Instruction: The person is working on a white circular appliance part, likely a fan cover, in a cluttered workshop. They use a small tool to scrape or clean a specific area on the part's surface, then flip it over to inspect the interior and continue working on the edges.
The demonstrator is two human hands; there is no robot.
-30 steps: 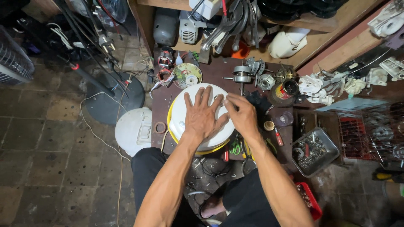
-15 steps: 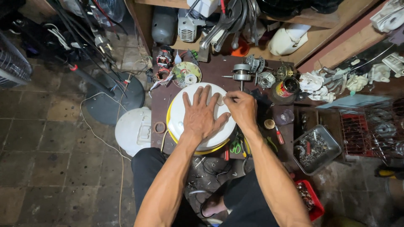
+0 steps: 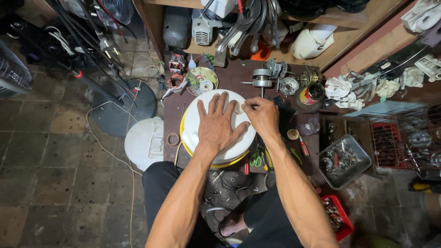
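Note:
A round white appliance base with a yellow rim (image 3: 195,120) lies face down on the dark workbench (image 3: 229,80). My left hand (image 3: 219,125) presses flat on top of it, fingers spread. My right hand (image 3: 262,115) is closed around a thin tool, likely a screwdriver, whose tip meets the base near its upper right edge, just beside my left fingertips. The tool is mostly hidden in my fist.
Motor parts (image 3: 262,78), a round can (image 3: 311,94) and wound coils (image 3: 177,64) sit at the back of the bench. Green-handled scissors (image 3: 257,158) lie at its front edge. A metal tray of screws (image 3: 344,160) is on the right, a white fan base (image 3: 146,142) on the floor at left.
My right hand drew in from lying on the base's right side to a fist at its upper right edge with the tool. The left hand stayed flat.

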